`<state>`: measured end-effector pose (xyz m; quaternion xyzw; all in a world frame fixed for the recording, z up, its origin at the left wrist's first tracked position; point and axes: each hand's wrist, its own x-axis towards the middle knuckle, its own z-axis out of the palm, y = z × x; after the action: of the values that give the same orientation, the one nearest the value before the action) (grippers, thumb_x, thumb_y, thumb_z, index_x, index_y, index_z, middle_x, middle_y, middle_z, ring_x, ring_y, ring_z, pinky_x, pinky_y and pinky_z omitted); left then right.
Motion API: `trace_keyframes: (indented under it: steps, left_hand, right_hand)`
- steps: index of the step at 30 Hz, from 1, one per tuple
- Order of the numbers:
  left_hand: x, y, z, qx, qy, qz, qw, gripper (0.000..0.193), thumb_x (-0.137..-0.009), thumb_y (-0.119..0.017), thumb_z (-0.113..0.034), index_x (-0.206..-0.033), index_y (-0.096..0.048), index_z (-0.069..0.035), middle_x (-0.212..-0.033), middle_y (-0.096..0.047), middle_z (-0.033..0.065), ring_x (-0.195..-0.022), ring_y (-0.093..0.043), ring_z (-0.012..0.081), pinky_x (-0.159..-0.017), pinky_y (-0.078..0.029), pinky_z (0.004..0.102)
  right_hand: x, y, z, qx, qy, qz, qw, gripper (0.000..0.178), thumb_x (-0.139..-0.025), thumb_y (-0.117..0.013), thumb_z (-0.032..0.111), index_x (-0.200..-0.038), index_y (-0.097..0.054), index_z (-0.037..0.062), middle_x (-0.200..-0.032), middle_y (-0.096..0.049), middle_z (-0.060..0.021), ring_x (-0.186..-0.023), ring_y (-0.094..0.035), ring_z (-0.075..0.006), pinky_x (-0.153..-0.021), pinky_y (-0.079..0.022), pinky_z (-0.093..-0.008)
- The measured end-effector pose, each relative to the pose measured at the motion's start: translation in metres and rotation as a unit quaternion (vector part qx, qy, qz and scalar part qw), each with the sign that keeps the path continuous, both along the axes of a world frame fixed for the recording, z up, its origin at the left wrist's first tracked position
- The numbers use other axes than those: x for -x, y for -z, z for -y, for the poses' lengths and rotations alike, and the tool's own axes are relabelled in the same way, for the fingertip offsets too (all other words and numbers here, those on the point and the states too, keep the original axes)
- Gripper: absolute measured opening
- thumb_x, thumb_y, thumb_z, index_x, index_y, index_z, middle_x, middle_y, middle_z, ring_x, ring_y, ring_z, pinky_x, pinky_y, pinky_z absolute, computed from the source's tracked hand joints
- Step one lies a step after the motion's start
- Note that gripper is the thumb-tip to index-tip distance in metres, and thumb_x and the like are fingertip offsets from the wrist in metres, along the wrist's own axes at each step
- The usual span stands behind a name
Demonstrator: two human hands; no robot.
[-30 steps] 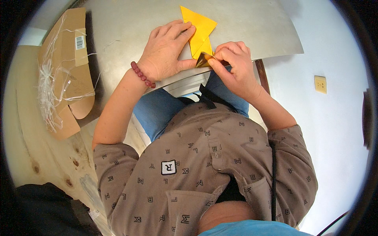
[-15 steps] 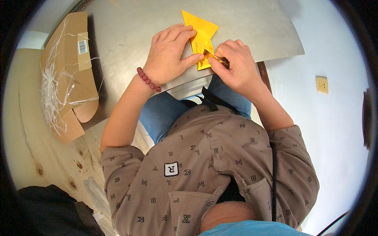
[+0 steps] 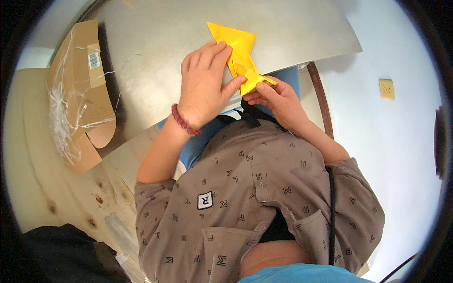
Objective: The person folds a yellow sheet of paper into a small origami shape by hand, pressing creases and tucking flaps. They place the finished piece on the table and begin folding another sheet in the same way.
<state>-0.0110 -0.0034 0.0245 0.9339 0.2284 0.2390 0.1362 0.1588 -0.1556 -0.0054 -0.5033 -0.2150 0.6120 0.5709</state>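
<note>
A shiny yellow sheet of folded paper (image 3: 239,43) slants across the near edge of the table, its wide pointed part lying on the top and its lower folds tilted up. My left hand (image 3: 200,78), with a dark red bead bracelet (image 3: 183,120) at its wrist, grips the paper's left side; the fingers press its upper part and the thumb rests on the lower folds. My right hand (image 3: 281,100) pinches the lower right corner, thumb above and fingers underneath, just off the table edge. The right fingertips are partly hidden behind the paper.
The grey metal-looking tabletop (image 3: 155,28) ends near my lap. At its left lies a brown cardboard piece (image 3: 101,106) with tangled clear plastic strips (image 3: 59,113). Black cloth (image 3: 71,252) is at the lower left. A wall socket (image 3: 386,89) sits on the white wall at right.
The paper's lower end has come toward me and to the right, over the table edge. My right hand has lowered and turned under the corner; my left hand has moved slightly nearer.
</note>
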Motion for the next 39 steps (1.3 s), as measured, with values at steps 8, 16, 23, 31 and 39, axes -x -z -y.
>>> trace_keyframes:
  steps: [8,16,23,31,39]
  left_hand:
    - [0.001,-0.016,0.03,0.205,-0.121,0.135,0.962,0.077,-0.084,-0.088,-0.023,-0.146,-0.05,0.002,-0.141,-0.058,0.0203,-0.115,-0.063,0.0246,-0.085,-0.053,0.035]
    - [0.013,-0.022,0.015,0.64,-0.03,0.25,0.725,0.019,-0.098,-0.077,-0.015,-0.112,-0.071,-0.003,-0.094,-0.077,0.0053,-0.065,-0.069,0.0071,-0.05,-0.046,0.0188]
    - [0.017,-0.021,0.019,0.649,-0.03,0.265,0.713,0.018,-0.102,-0.072,-0.016,-0.112,-0.07,-0.001,-0.095,-0.077,0.0081,-0.074,-0.075,0.0127,-0.059,-0.057,0.022]
    - [0.018,-0.02,0.021,0.645,-0.03,0.269,0.714,0.019,-0.105,-0.068,-0.017,-0.114,-0.069,0.0,-0.096,-0.077,0.0096,-0.076,-0.076,0.014,-0.063,-0.06,0.0237]
    - [0.015,-0.015,0.021,0.652,-0.03,0.3,0.696,0.019,-0.107,-0.065,-0.02,-0.113,-0.069,-0.002,-0.092,-0.077,0.0094,-0.075,-0.076,0.0139,-0.064,-0.062,0.0248]
  right_hand:
    - [-0.009,-0.024,-0.004,-0.12,-0.03,0.141,0.982,0.027,-0.104,-0.068,0.017,-0.124,-0.067,-0.002,-0.11,-0.073,-0.0047,-0.102,-0.071,-0.0119,-0.09,-0.057,-0.0263]
    - [-0.007,-0.037,-0.012,-0.154,-0.055,0.164,0.973,0.025,-0.103,-0.069,0.012,-0.124,-0.065,-0.0023,-0.111,-0.072,-0.0058,-0.099,-0.072,-0.0135,-0.087,-0.058,-0.0267]
    - [0.0,-0.03,-0.018,-0.185,-0.007,0.087,0.979,0.024,-0.103,-0.069,0.011,-0.122,-0.064,-0.0025,-0.113,-0.073,-0.0082,-0.095,-0.072,-0.0137,-0.084,-0.058,-0.0263]
    - [0.002,-0.031,-0.021,-0.156,0.013,0.132,0.979,0.017,-0.101,-0.071,0.011,-0.112,-0.067,-0.0013,-0.103,-0.074,-0.0069,-0.084,-0.071,-0.0091,-0.074,-0.056,-0.0226]
    - [-0.002,-0.025,-0.027,-0.159,-0.001,0.146,0.976,0.014,-0.103,-0.07,0.014,-0.106,-0.066,0.0011,-0.095,-0.069,-0.0035,-0.078,-0.068,-0.0085,-0.072,-0.055,-0.0221]
